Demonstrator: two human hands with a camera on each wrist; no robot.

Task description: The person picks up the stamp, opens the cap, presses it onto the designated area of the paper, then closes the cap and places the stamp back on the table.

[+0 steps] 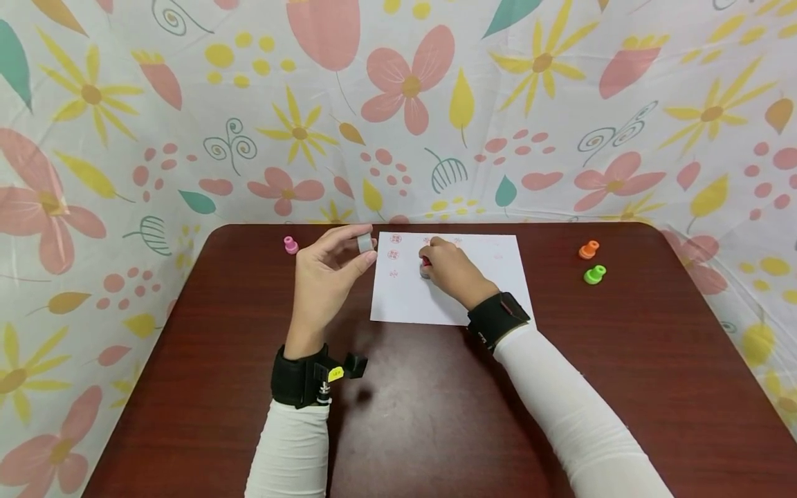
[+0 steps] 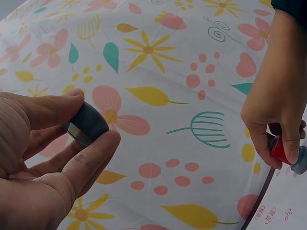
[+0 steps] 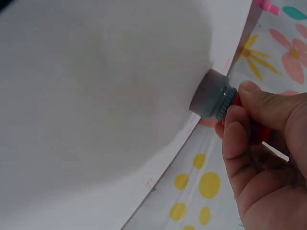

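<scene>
My left hand [image 1: 325, 280] pinches a grey cap [image 2: 87, 125] between thumb and fingers, raised just left of the white paper [image 1: 448, 308]. Over the paper, my right hand [image 1: 457, 270] grips a stamp [image 3: 215, 96] by its red handle; the grey round base points down at the sheet, right at its surface in the head view. Red stamped marks [image 1: 394, 254] run down the sheet's left side and along its top, partly behind the right hand. In the right wrist view, thumb and fingers curl round the red handle.
A pink stamp [image 1: 290, 245] stands at the back left of the brown table [image 1: 398, 415]. Toward the right are an orange stamp [image 1: 588, 250] and a green stamp [image 1: 595, 274]. Behind the table hangs a flower-patterned cloth [image 1: 411, 138].
</scene>
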